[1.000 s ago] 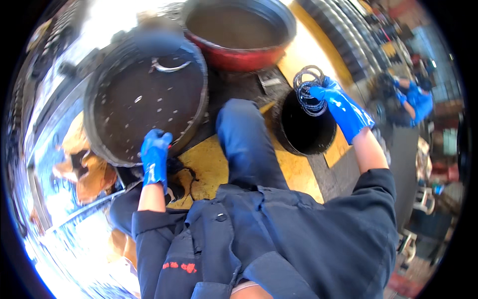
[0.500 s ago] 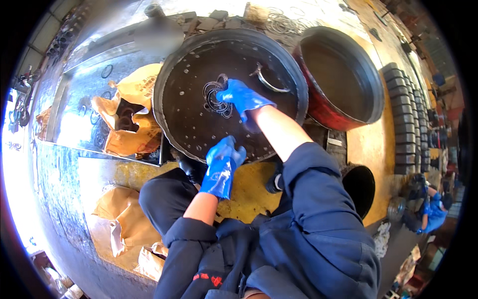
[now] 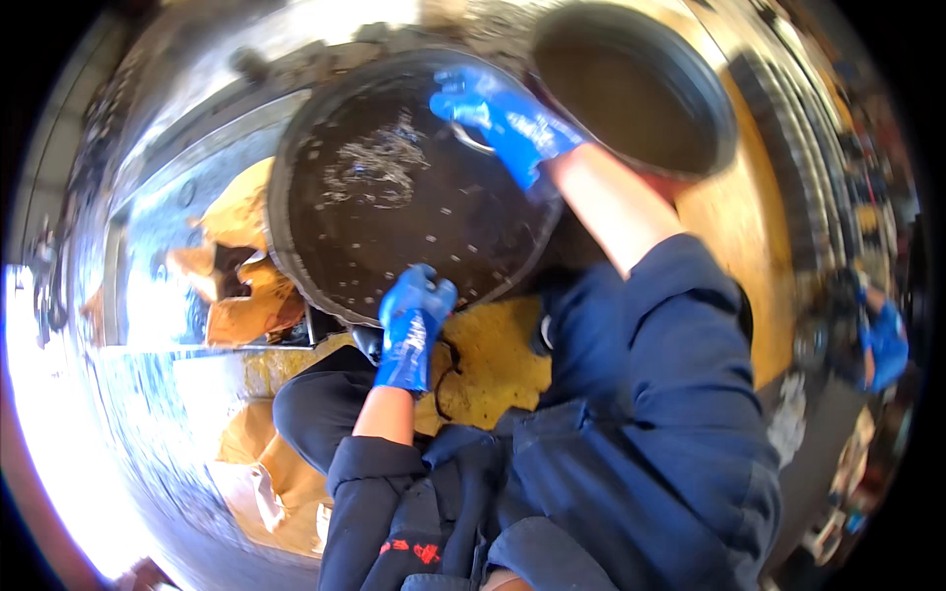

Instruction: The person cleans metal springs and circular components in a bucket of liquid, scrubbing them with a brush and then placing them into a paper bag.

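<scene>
Both my hands wear blue rubber gloves. My right hand is over the far right of a large round tub of dark liquid, its fingers apart and smeared by motion. Just under it shows part of a curved metal piece. To the left of that hand, the liquid around a cluster of thin rings is churned, and the cluster is blurred. My left hand is at the tub's near rim, thumb and fingers apart with nothing seen between them.
A second round tub of brownish liquid stands at the far right. Torn brown paper sacks lie on a metal tray at the left, and another brown sack lies nearer. A person in blue is at the far right.
My right hand has let go of the rings and moved away to the far right, toward the curved metal piece. The view has shifted. My left hand stays near the rim.
</scene>
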